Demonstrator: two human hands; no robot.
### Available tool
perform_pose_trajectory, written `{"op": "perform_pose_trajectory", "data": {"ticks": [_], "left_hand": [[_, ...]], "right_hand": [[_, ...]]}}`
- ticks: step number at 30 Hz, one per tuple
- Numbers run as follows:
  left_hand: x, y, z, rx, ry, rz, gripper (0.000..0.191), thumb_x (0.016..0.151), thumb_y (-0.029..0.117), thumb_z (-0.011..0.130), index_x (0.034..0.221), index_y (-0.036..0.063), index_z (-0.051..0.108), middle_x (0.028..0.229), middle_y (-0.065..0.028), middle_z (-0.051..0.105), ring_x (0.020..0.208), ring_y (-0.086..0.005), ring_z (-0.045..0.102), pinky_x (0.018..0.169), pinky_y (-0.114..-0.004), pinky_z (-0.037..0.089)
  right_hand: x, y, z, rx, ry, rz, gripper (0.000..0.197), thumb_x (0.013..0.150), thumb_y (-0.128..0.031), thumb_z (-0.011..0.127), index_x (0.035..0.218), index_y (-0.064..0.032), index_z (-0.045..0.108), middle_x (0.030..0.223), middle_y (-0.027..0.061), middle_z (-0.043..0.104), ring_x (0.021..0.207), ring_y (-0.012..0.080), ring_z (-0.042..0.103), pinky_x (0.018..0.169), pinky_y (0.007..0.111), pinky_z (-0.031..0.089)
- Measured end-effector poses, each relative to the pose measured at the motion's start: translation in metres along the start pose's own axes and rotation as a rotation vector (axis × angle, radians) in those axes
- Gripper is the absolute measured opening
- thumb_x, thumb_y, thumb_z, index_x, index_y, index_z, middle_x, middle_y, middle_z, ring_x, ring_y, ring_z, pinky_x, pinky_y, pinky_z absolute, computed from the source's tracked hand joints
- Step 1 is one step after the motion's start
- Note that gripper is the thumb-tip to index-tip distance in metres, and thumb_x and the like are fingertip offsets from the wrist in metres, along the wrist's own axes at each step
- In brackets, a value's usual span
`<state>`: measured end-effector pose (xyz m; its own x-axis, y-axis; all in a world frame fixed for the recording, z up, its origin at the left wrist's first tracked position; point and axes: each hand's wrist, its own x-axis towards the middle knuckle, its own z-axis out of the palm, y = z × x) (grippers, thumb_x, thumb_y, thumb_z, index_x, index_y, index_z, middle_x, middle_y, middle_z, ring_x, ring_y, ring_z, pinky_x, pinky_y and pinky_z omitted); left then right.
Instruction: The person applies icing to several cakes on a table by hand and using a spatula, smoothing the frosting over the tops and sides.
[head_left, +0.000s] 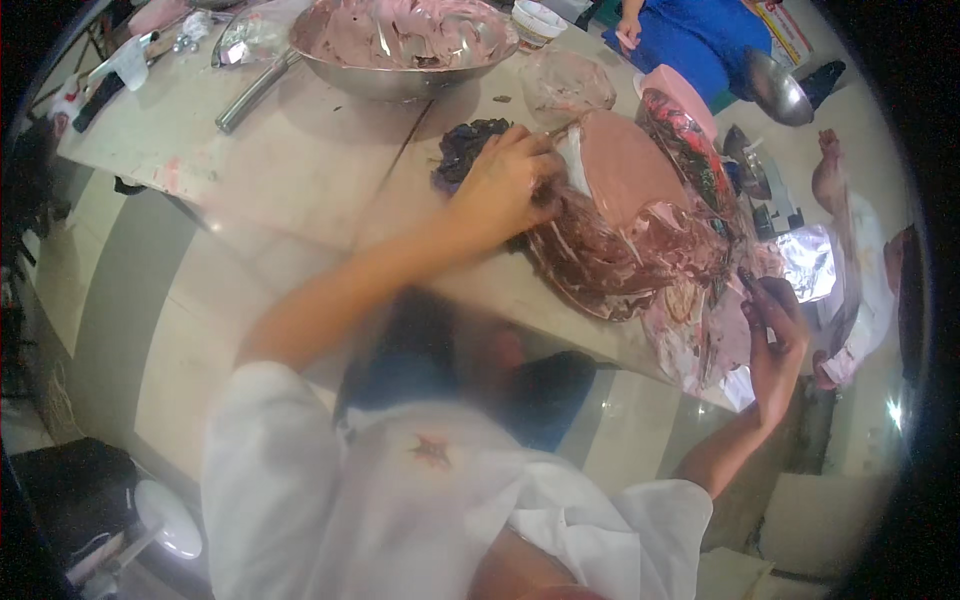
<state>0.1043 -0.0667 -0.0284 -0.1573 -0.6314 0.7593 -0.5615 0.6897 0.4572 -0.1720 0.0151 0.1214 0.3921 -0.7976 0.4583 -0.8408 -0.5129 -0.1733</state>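
On the table (285, 172) lies a large pile of brown, cream-smeared clear plastic (600, 255), partly over a smooth pinkish-brown slab (630, 165). My left hand (514, 176) has its fingers curled at the pile's upper left edge, beside a crumpled dark purple bundle (469, 146); whether it grips the plastic is hidden. At the pile's right side, my right hand (776, 315) pinches a bit of smeared clear film (731, 315), its fingertips stained dark. A red and black smeared strip (690, 142) runs along the slab's far side, next to a pink rounded piece (679, 94).
A steel bowl (405, 82) of pink cream stands at the back, with a metal-handled tool (255, 94) against it. Foil (806, 262) lies at right. Beyond are a white tub (536, 26), metal bowls (780, 86), a person in blue (690, 37), and another person's arm (829, 172).
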Motion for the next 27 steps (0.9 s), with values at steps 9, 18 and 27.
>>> {"op": "perform_pose_trajectory", "data": {"ticks": [9, 18, 27], "left_hand": [[0.012, -0.007, -0.003, -0.028, 0.082, 0.048, 0.028, 0.057, 0.01, 0.065, 0.082, 0.0014, 0.056, 0.087, -0.0109, 0.053, 0.085, -0.0301, 0.046, 0.074, -0.037, 0.041], [0.006, -0.003, -0.015, -0.136, -0.095, -0.129, 0.034, 0.06, 0.01, 0.062, 0.092, 0.0017, 0.056, 0.083, -0.0161, 0.055, 0.081, -0.0329, 0.049, 0.075, -0.038, 0.041], [0.002, -0.027, -0.011, -0.146, -0.177, -0.077, 0.046, 0.063, 0.011, 0.06, 0.108, 0.0061, 0.054, 0.101, -0.0164, 0.054, 0.091, -0.0335, 0.047, 0.083, -0.039, 0.038]], "right_hand": [[0.001, -0.009, -0.005, -0.043, -0.033, -0.017, 0.031, 0.064, 0.011, 0.053, 0.093, 0.0026, 0.059, 0.084, 0.0135, 0.053, 0.08, 0.0237, 0.052, 0.074, 0.027, 0.04], [0.007, -0.016, -0.007, -0.108, -0.081, -0.101, 0.033, 0.063, 0.013, 0.053, 0.094, 0.0017, 0.059, 0.086, 0.0138, 0.053, 0.078, 0.0236, 0.053, 0.072, 0.025, 0.041], [0.015, -0.018, -0.005, -0.126, -0.029, -0.1, 0.031, 0.066, 0.012, 0.054, 0.094, 0.0007, 0.059, 0.086, 0.0136, 0.054, 0.079, 0.0233, 0.053, 0.072, 0.027, 0.042]]}}
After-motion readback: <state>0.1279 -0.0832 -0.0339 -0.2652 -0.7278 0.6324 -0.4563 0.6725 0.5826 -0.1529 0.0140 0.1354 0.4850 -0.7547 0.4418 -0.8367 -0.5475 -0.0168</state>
